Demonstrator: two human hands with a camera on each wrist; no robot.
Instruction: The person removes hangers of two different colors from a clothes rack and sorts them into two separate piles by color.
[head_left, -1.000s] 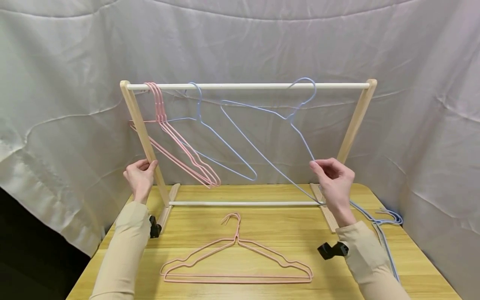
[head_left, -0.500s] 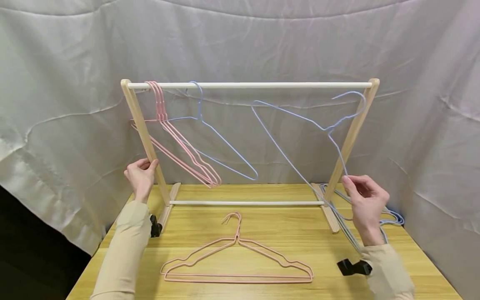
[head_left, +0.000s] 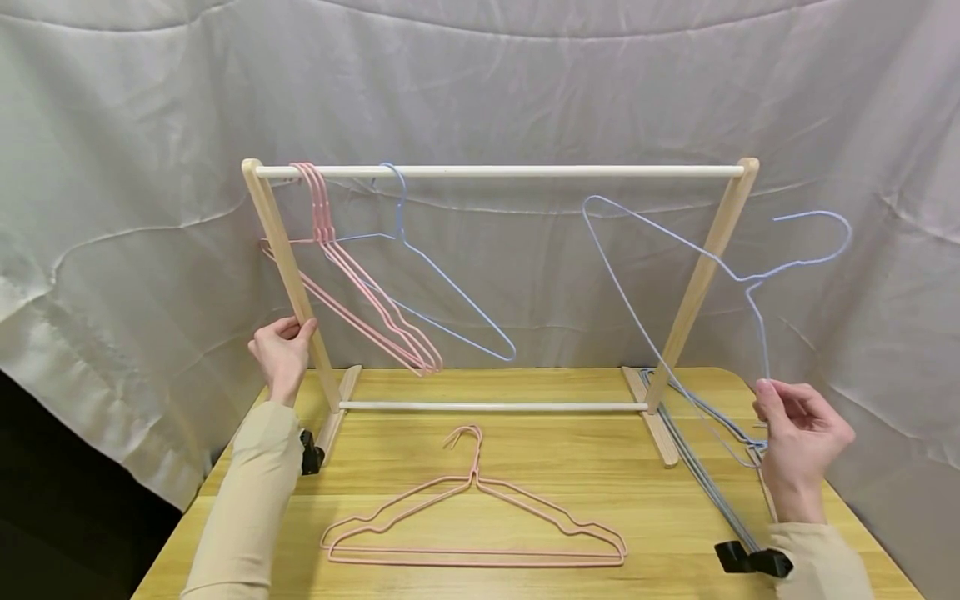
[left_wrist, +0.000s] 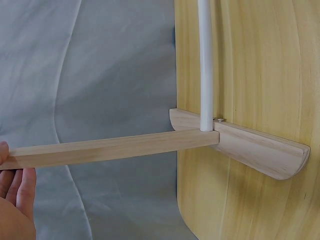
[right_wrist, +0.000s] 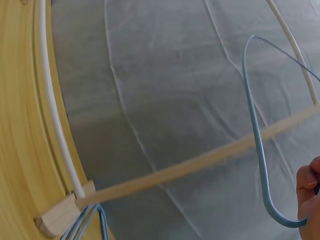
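Observation:
My right hand [head_left: 804, 433] pinches one shoulder of a blue wire hanger [head_left: 738, 277], off the rack to the right of its right post. The hanger is tilted, its hook pointing right. At the left, my left hand [head_left: 281, 354] grips the wooden left post [head_left: 283, 258] of the rack between thumb and fingers; the left wrist view shows part of that hand [left_wrist: 17, 200]. Several pink hangers [head_left: 321, 208] hang at the left end of the white top rod [head_left: 525, 172]. One blue hanger [head_left: 450, 283] hangs beside them.
Two pink hangers [head_left: 476, 482] appear to lie overlapped on the wooden table [head_left: 555, 467]. More blue hangers [head_left: 701, 475] lie at the right, partly hidden by my right hand and wrist. The rack's lower rod [head_left: 487, 407] runs between its feet. Grey curtain [head_left: 540, 100] surrounds the table.
My right hand has carried the blue hanger right and down, away from the top rod and past the right post. The hanger has tipped further over. My left hand stays on the left post.

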